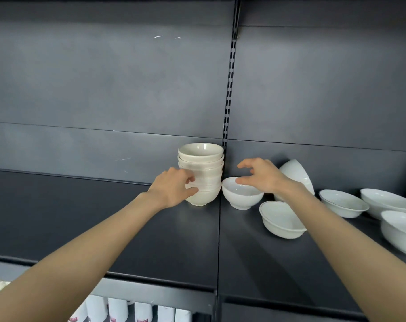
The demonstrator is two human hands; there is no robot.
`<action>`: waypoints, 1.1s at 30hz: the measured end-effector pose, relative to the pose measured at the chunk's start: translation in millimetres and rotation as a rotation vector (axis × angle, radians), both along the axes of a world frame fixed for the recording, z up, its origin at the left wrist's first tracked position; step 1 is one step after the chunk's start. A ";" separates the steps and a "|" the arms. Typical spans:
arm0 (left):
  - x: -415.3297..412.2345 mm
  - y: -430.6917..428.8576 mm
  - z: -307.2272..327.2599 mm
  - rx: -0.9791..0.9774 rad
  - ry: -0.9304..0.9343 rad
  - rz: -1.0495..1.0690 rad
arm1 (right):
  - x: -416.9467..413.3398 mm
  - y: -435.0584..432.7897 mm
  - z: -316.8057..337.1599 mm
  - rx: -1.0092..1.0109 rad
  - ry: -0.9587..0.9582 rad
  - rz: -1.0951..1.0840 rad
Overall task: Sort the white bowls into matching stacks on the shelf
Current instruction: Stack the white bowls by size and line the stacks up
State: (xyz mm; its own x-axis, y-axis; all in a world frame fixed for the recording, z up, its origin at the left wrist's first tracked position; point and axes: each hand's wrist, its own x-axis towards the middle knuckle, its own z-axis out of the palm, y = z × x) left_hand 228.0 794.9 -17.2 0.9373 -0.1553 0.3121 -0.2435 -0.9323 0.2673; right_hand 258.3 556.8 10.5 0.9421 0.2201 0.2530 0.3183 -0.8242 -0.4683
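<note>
Gripping the lower half of a stack of cream bowls (200, 154), the left hand (174, 187) has its fingers (191, 190) and thumb curled round the stack's left side. The stack stands upright at the far middle of the dark shelf (127, 224), close against the back panel, with several bowls nested one inside another. The middle of it is blurred, so I cannot tell the count. The top bowl's hollow shows only pale glaze.

Just right of the stack, almost touching its base, a small white bowl (242, 197) sits upright on its foot. The right hand (260, 176) hangs over its far right rim with the fingers (243, 164) spread and bent like a claw, holding nothing. The thumb tip lies near the rim; whether it touches cannot be told.

Nearer and to the right sits a thin-lined bowl (282, 220), upright, with a fine darker line round its lip. Behind the right wrist a tilted bowl (294, 170) leans with its outside toward the camera. Farther right, three wide shallow bowls stand apart from one another: one (343, 203) beside the thin-lined bowl, one (387, 202) beyond it, and one (400, 231) cut off by the frame's right edge.

On the level below, at the near left, stands a row of white containers (118, 309) with red markings.
</note>
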 end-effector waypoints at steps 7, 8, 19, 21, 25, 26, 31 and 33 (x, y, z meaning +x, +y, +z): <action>-22.6 -43.2 -2.5 0.005 -0.035 -0.175 | -43.2 -46.5 -5.9 -0.020 -0.007 -0.123; -24.4 -50.5 -7.5 0.008 -0.041 -0.207 | -50.6 -54.7 -10.8 -0.031 0.000 -0.150; -10.8 -95.6 -48.6 -0.122 -0.002 -0.175 | -60.0 -109.0 -36.2 -0.017 0.053 -0.207; -3.5 -97.2 -55.8 -0.192 0.022 -0.132 | -48.5 -106.7 -36.4 -0.006 0.039 -0.152; 8.7 -104.2 -67.1 -0.361 0.063 -0.063 | -20.5 -98.8 -39.2 0.021 0.039 -0.047; 10.6 -107.2 -69.4 -0.418 0.060 -0.056 | -14.1 -97.3 -40.5 0.020 0.044 -0.023; 17.5 -121.8 -74.4 -0.578 0.045 -0.009 | 15.3 -91.4 -48.6 0.059 0.078 0.094; 20.5 -124.8 -75.9 -0.633 0.062 -0.014 | 25.8 -90.8 -52.2 0.057 0.107 0.127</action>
